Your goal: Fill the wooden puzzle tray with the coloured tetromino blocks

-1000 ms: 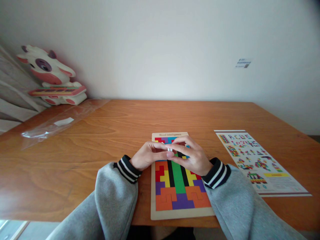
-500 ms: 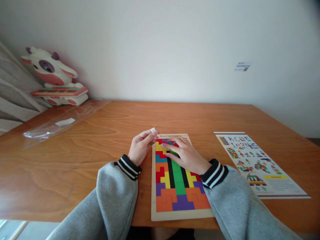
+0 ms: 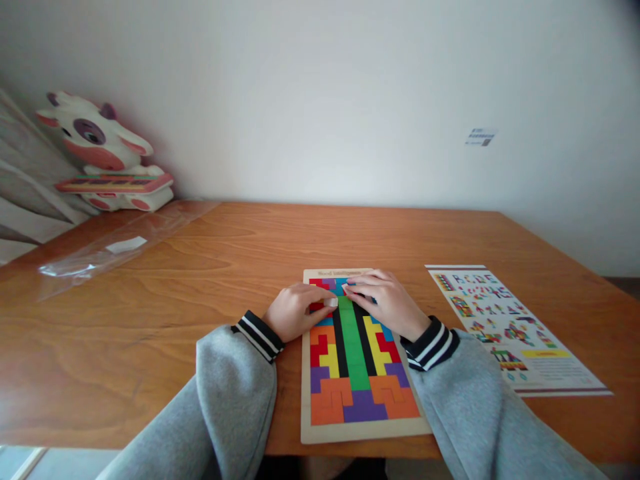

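Note:
A wooden puzzle board (image 3: pixel 306 373) lies on the table in front of me, its frame filled with coloured flat pieces. A long green strip (image 3: pixel 354 347) runs down its middle between black strips. My left hand (image 3: pixel 294 312) rests over the board's upper left, thumb and forefinger tips close together by the top of the green strip. Whatever is between them, if anything, is too small to make out. A pale patch shows at the thumb tip. My right hand (image 3: pixel 387 300) lies over the upper right, fingers stretched toward the blue and red pieces, with no held piece visible.
A printed pattern sheet (image 3: pixel 505 327) lies to the right on the wooden table (image 3: pixel 210 267). At the left are a clear plastic bag (image 3: pixel 125 247) and a cow-shaped toy keyboard (image 3: pixel 110 160) against the wall. A label (image 3: pixel 481 137) is stuck on the wall.
My left hand has come down from above the board's top left corner to the pieces. My right hand has shifted right, uncovering more of the middle and right side.

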Motion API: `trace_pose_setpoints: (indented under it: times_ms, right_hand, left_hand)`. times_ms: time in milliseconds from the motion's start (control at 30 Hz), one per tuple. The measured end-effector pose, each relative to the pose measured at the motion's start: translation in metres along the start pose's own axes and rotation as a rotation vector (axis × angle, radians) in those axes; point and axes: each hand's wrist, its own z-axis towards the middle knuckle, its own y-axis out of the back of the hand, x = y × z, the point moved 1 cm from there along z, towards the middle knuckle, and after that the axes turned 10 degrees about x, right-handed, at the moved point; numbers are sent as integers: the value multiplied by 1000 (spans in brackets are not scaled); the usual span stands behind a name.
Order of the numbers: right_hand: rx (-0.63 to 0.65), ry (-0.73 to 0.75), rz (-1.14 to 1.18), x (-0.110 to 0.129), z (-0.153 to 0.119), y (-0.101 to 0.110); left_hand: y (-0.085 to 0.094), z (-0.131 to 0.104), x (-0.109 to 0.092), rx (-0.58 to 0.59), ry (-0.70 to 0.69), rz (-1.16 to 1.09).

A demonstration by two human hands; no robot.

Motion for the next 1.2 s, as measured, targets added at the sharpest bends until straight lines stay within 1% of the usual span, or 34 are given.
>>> trace_pose_setpoints:
  times_ms: [167, 300, 433, 567, 667, 733, 833, 900, 967, 1033, 1100, 1200]
  right_hand:
    - [-40, 21, 110, 5, 1, -4]
    - [-16, 33, 137, 9, 1, -7]
    - [5, -20, 125, 11, 1, -8]
    - [-34, -20, 85, 14, 3, -6]
    - [-88, -14, 106, 14, 4, -3]
    - [-143, -66, 130, 11, 4, 1]
    - [-227, -218, 162, 0, 1, 8]
    - [-254, -317, 195, -11, -4, 13]
    - [-236, -377, 227, -20, -8, 17]
    - [-191, -397, 247, -26, -11, 19]
    - [-152, -394, 269, -27, -12, 18]
    - [-103, -374, 317, -21, -10, 14]
  left_hand:
    - [-1, -1, 2, -6, -33, 52]
    - [0, -1, 1, -12, -39, 78]
    - [1, 0, -1, -11, -51, 83]
    - [1, 0, -1, -16, -53, 71]
    - [1, 0, -1, -30, -45, 61]
    - [1, -1, 0, -25, -30, 54]
    - [1, -1, 1, -6, -8, 59]
    - [1, -1, 1, -5, -6, 62]
    - [1, -1, 1, -15, -8, 62]
    - [1, -1, 0, -22, -10, 62]
    - [1, -1, 0, -21, -10, 62]
    - [1, -1, 0, -19, -13, 63]
